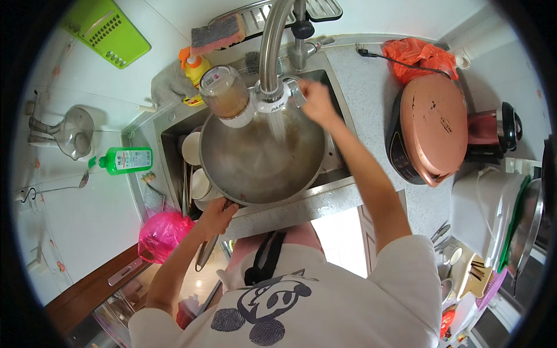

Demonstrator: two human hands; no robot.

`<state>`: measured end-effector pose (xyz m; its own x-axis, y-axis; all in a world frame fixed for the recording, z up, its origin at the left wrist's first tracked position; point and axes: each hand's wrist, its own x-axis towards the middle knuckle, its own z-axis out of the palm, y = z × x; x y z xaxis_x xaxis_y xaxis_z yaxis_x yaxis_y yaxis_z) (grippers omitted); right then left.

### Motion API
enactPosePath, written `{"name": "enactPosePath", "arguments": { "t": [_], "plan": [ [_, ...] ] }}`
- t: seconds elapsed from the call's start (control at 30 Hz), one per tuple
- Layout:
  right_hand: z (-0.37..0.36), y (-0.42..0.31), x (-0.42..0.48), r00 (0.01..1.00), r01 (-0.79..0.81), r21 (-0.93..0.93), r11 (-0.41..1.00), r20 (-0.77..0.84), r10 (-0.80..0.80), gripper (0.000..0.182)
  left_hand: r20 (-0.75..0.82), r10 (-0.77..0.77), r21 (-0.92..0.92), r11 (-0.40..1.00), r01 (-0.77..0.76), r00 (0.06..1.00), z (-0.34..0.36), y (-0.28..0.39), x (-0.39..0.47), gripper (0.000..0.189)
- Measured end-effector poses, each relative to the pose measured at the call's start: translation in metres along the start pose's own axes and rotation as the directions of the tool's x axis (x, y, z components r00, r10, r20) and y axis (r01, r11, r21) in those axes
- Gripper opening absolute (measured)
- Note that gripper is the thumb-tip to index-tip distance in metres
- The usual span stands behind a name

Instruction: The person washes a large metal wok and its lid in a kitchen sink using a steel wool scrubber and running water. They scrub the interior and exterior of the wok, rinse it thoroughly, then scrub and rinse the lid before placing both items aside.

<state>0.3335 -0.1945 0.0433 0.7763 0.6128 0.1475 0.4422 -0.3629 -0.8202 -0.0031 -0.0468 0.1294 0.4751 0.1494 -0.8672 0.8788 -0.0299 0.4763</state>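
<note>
My left hand (216, 219) is closed around the handle (206, 252) of a large metal wok (261, 169), which sits over the sink (343, 104). My right hand (317, 103) has its fingers on the silver lever (297, 94) of a white faucet-mounted water filter (270, 104). A spray of water (276, 126) falls from the filter into the wok. The filter's clear canister (226, 93) holds brownish contents. Above it curves the steel faucet spout (272, 43). White bowls (191, 148) lie in the sink left of the wok, partly hidden by it.
On the left stand a green detergent bottle (128, 160), a yellow spray bottle (196, 71) and a pink plastic bag (163, 235). A sponge (217, 35) rests behind the sink. A copper-lidded electric cooker (433, 122) and a red plastic bag (417, 58) occupy the right counter.
</note>
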Motion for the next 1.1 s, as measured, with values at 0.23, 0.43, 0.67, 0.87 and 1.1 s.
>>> {"name": "enactPosePath", "arguments": {
  "t": [0.23, 0.43, 0.67, 0.87, 1.1],
  "plan": [
    [0.077, -0.029, -0.049, 0.67, -0.566, 0.815, -0.121, 0.541, 0.509, 0.023, 0.049, 0.039, 0.036, 0.999, -0.04, 0.998, -0.01, -0.015, 0.003, 0.024],
    [0.083, -0.017, -0.064, 0.727, -0.631, 0.741, 0.229, 0.462, 0.508, 0.021, 0.06, 0.085, -0.037, 0.996, -0.083, 0.995, -0.027, -0.032, -0.007, 0.017],
    [0.028, -0.051, -0.104, 0.959, -0.135, -0.271, 0.953, -0.277, 0.057, 0.032, 0.187, 0.103, -0.019, 0.995, -0.101, 0.977, -0.063, -0.062, -0.005, 0.018],
    [-0.02, -0.034, -0.162, 0.86, -0.487, 0.008, 0.873, -0.169, 0.481, 0.04, 0.196, 0.253, 0.188, 0.939, -0.289, 0.947, -0.063, -0.069, 0.034, 0.026],
    [0.005, 0.024, -0.142, 0.859, -0.359, 0.483, 0.799, -0.165, 0.485, 0.026, 0.035, 0.753, 0.399, 0.592, -0.7, 0.657, -0.072, -0.052, 0.109, 0.027]
  ]
}}
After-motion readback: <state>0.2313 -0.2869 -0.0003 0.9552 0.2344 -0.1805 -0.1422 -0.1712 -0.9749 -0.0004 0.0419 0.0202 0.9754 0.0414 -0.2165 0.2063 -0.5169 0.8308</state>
